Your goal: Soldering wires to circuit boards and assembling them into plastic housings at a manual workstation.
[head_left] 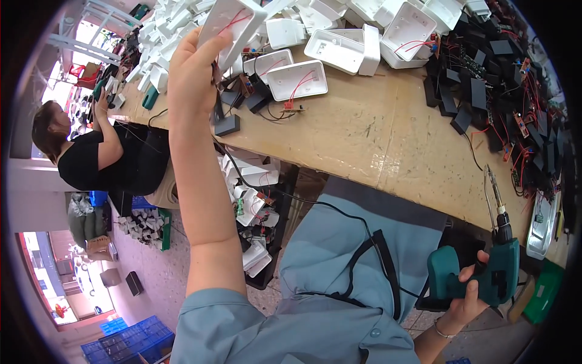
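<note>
1. White plastic boxes (339, 51) make a big messy heap along the far edge of the tabletop (376, 133). Black boxes (479, 94) with red wires pile up at the right end.
2. A small circuit board (292, 109) on red wires and a black block (227, 125) lie near the near edge, below the left hand (193, 73). A black cord (364, 221) loops over the lap.
3. The left hand's thumb and fingers pinch an open white box (241, 13), held up above the left part of the tabletop. Red wires show inside it.
4. The right hand (470, 297) has its fingers wrapped around a green soldering gun (500, 273). The gun's body is past the near edge, and its tip points up, near the black heap.
5. Between the two heaps, bare tabletop runs down to the near edge, giving open room.
</note>
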A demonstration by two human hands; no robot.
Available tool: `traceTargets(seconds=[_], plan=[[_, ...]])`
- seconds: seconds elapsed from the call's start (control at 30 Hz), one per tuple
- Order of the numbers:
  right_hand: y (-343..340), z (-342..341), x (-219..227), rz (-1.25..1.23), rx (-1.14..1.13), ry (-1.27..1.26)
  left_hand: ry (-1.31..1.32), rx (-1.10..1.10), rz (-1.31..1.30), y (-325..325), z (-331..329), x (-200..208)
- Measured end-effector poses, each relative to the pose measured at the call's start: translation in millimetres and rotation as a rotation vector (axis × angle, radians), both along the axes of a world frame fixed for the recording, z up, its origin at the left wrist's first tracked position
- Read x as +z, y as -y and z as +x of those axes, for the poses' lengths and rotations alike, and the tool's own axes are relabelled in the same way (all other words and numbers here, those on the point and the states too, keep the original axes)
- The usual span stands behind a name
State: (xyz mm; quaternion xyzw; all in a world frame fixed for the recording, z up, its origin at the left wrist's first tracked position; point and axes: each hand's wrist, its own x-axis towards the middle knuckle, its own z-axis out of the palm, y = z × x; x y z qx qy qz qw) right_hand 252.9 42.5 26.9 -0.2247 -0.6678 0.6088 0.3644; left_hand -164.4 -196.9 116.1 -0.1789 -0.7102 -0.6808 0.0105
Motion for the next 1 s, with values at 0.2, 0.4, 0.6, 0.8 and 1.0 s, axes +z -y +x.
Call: traceTargets(seconds=[0.2, 0.4, 0.6, 0.8, 1.0], plan=[[3, -5, 10, 0.010, 0.006, -0.020, -0.163, 0.441, -0.497, 2, -54, -52], [0, -2, 6, 0.030, 0.002, -0.008, -0.203, 0.553, -0.570, -8, -44, -49], [-1, -3, 3, 0.009, -0.027, 0.001, -0.659, 0.513, -0.623, -21, -53, -28], [-1, 0, 4, 0.009, -0.051, 0.015, -0.327, 0.117, -1.099, -58, -134, 6], [-2, 0, 3, 0.014, -0.076, 0.028, -0.341, 0.175, -1.226, -84, -146, 1]])
